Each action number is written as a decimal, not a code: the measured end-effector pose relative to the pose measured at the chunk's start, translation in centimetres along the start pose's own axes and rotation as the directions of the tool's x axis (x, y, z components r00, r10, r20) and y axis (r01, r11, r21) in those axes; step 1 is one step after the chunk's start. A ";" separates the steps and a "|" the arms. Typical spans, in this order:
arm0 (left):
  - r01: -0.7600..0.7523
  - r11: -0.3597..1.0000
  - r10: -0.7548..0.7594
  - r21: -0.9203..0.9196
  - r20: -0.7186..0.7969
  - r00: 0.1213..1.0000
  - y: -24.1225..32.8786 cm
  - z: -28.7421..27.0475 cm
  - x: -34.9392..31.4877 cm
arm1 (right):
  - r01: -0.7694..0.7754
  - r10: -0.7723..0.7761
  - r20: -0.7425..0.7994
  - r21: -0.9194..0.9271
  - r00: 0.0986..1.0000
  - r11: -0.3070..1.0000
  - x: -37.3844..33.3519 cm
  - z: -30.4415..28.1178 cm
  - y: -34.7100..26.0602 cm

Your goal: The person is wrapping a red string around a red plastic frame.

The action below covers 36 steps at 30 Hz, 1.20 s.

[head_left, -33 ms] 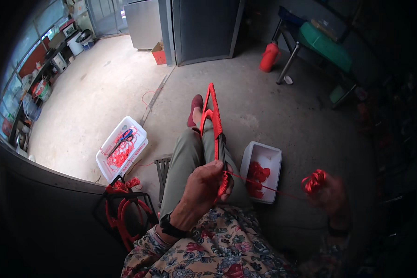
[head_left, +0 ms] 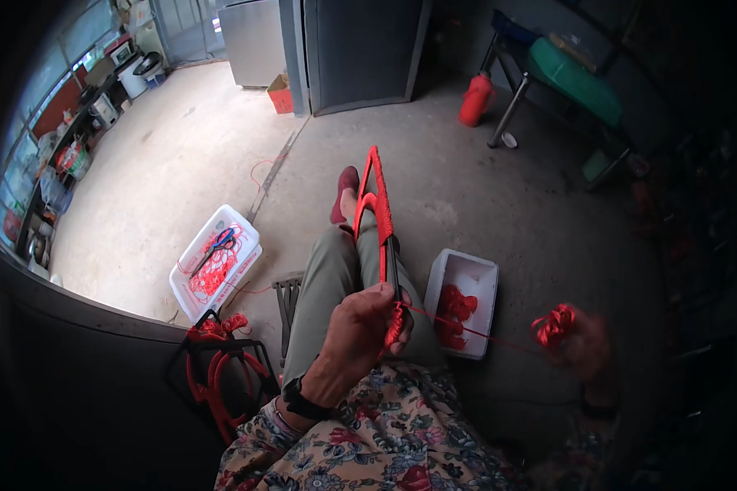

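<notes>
My left hand [head_left: 354, 331] is closed round the lower part of a frame [head_left: 383, 214], a narrow looped shape standing upright above my legs. Red cord is wound tightly over much of it, and a bare black stretch shows just above my fingers. From the grip a red cord [head_left: 479, 335] runs taut to the right. It leads to a bundle of red cord [head_left: 554, 325] in my right hand [head_left: 588, 348], which is closed on it out to the right. That hand is dim and slightly blurred.
A white tray [head_left: 181, 286] with red cord and blue-handled scissors [head_left: 223, 238] lies at left. By my right leg stands a white box [head_left: 487, 307] holding red bundles. Red-and-black frames [head_left: 209, 385] lean at lower left. A red flask [head_left: 475, 101] stands near a table at back right.
</notes>
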<state>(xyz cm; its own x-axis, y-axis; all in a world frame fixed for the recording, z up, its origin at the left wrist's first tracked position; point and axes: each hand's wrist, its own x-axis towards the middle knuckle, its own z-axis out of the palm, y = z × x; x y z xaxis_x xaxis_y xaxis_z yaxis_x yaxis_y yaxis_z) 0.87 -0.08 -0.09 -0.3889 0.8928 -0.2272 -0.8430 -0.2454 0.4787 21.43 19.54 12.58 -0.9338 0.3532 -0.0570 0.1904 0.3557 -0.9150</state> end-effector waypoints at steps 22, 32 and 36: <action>-0.245 0.929 0.263 0.277 -0.029 0.964 -1.8 -0.1 -3.1 | -0.152 0.089 0.226 0.281 0.970 0.948 7.5 4.7 3.3; -0.301 0.859 0.356 0.413 -0.062 0.932 -1.6 -0.4 -4.0 | -0.191 0.016 0.334 0.499 0.942 0.846 9.3 10.7 4.1; -0.292 0.895 0.337 0.338 -0.082 0.938 -1.4 -0.3 -4.1 | -0.096 -0.002 0.194 0.491 0.981 0.866 9.7 12.5 3.4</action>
<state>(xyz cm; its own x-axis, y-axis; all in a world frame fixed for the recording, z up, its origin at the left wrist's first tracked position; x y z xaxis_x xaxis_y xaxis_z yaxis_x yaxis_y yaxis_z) 3.58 -3.50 -0.05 -0.6789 0.7242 -0.1213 -0.5153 -0.3521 0.7813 9.27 13.37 3.89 -0.9751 0.1782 -0.1319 0.1054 -0.1510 -0.9829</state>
